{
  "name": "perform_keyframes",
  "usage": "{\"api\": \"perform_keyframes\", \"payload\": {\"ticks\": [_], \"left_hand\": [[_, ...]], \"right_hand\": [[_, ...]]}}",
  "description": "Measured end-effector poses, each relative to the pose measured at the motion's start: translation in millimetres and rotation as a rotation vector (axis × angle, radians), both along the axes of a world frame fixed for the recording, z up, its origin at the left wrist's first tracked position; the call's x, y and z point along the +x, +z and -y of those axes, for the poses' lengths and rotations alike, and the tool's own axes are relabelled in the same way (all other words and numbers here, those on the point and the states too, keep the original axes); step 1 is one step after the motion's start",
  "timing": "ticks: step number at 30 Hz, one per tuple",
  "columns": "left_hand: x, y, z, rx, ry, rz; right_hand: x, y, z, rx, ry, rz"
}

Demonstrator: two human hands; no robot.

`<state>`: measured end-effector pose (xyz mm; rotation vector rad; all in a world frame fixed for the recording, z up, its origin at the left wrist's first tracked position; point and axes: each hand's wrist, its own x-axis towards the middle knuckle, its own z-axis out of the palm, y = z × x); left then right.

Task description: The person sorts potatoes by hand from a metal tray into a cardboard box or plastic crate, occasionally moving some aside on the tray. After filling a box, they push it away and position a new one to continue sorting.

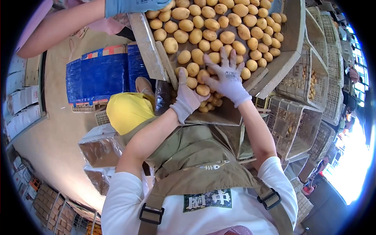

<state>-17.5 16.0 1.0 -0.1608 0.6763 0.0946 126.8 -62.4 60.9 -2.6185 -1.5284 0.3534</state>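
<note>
Many yellow potatoes point(211, 24) lie spread over a sorting table with wooden side boards point(147, 47). My left hand point(188, 98), in a pale glove, is at the table's near opening, beside a few potatoes; its fingers are partly hidden, so its grip is unclear. My right hand point(227, 76), also gloved, lies over potatoes with its fingers spread. Below both hands, more potatoes point(210, 103) sit in a box point(225, 113) at the table's edge.
A co-worker's blue-gloved hand point(135, 5) is at the upper left of the table. Plastic crates point(291, 125) stand stacked on the right, some with potatoes inside. Blue-wrapped boxes point(98, 76) and plastic-covered cartons point(101, 147) stand on the left.
</note>
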Motion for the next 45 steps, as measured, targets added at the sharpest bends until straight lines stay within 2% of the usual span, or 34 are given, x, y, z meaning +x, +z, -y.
{"api": "perform_keyframes", "payload": {"ticks": [2,3,5,6,8,9,10,12,15,18,19,20,22,25,26,30,31,34,36,37,38,40,45], "left_hand": [[0,24,-5,-0.081,0.047,0.044],[1,34,-7,-0.025,0.020,0.008],[3,28,-7,-0.084,0.045,0.051],[3,25,-7,-0.114,0.056,0.071],[2,26,-5,-0.020,-0.010,0.011],[3,26,-5,0.029,-0.040,-0.015],[3,20,-2,0.085,-0.078,-0.100],[2,1,4,0.196,-0.151,-0.271],[2,13,1,0.096,-0.053,-0.202],[2,18,0,0.042,0.008,-0.143],[2,16,1,0.038,0.004,-0.143],[4,15,2,0.037,-0.002,-0.139],[4,15,2,0.058,-0.017,-0.077],[5,12,3,0.018,-0.007,-0.060],[6,10,4,-0.010,0.006,-0.063],[3,5,6,0.013,0.008,-0.002],[1,4,6,0.034,-0.005,0.024],[2,14,4,0.080,-0.040,0.016],[2,16,4,0.086,-0.052,-0.009],[2,15,4,0.082,-0.052,-0.014],[2,15,4,0.078,-0.053,-0.019],[3,16,4,0.066,-0.049,-0.024],[2,19,2,0.090,-0.067,-0.022]], "right_hand": [[6,6,16,-0.059,0.085,-0.026],[10,8,20,-0.051,0.104,-0.020],[15,12,23,-0.034,0.135,-0.012],[18,11,18,0.104,0.050,-0.067],[25,15,0,0.377,-0.123,-0.171],[25,21,-5,0.294,0.003,0.136],[31,8,0,0.109,0.058,0.111],[44,19,-11,-0.079,-0.025,-0.084],[32,9,-12,0.176,-0.010,0.189],[39,20,-11,0.228,-0.021,-0.068],[47,31,-20,0.231,-0.064,-0.238],[45,40,-33,0.372,-0.046,-0.122],[41,47,-64,0.437,-0.128,-0.131],[38,37,-100,0.060,-0.107,0.044],[37,39,-105,0.011,-0.117,0.043],[52,47,-84,0.036,-0.141,-0.083],[58,42,-70,0.126,-0.136,-0.123],[72,40,-40,0.148,-0.241,-0.100],[79,58,-39,0.201,-0.370,-0.139],[82,59,-40,0.323,-0.366,-0.080],[88,64,-41,0.288,-0.414,-0.117],[84,66,-41,0.417,-0.411,-0.186],[54,45,0,0.410,-0.154,-0.125]]}}
